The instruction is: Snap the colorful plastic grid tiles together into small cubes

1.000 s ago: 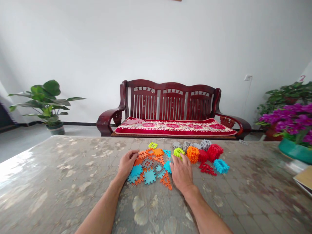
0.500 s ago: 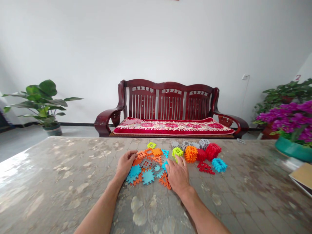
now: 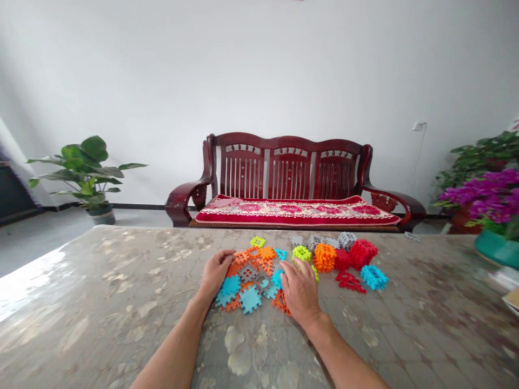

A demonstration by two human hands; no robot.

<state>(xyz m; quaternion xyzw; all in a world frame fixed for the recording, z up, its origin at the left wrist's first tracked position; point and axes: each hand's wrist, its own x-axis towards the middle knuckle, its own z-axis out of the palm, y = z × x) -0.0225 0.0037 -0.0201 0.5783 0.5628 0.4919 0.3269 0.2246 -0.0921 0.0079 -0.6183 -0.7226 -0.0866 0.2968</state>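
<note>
A pile of flat, notched plastic building pieces lies on the table between my hands. It includes a light-blue square (image 3: 250,299), a grey lattice square (image 3: 248,272) and an orange square (image 3: 267,253). My left hand (image 3: 215,274) rests against the pile's left side, fingers slightly bent and apart, gripping nothing visible. On the right side, my right hand (image 3: 300,290) lies low with its fingers spread, the index finger close to a blue piece (image 3: 278,278). Just past its other fingertips is a stack of yellow-green pieces (image 3: 301,253); another yellow-green piece shows partly beside that hand.
Right of the pile stand orange (image 3: 325,257), red (image 3: 364,253) and blue (image 3: 374,277) stacks, with grey ones (image 3: 347,240) behind. Red triangles (image 3: 350,282) lie in front. A flower pot (image 3: 497,249) is at the table's right; a wooden bench (image 3: 290,162) stands beyond.
The view has turned slightly left, so everything sits further right. My right fingers have shifted a little, and a yellow-green piece now shows beside them. My left hand stays at the pile's edge.
</note>
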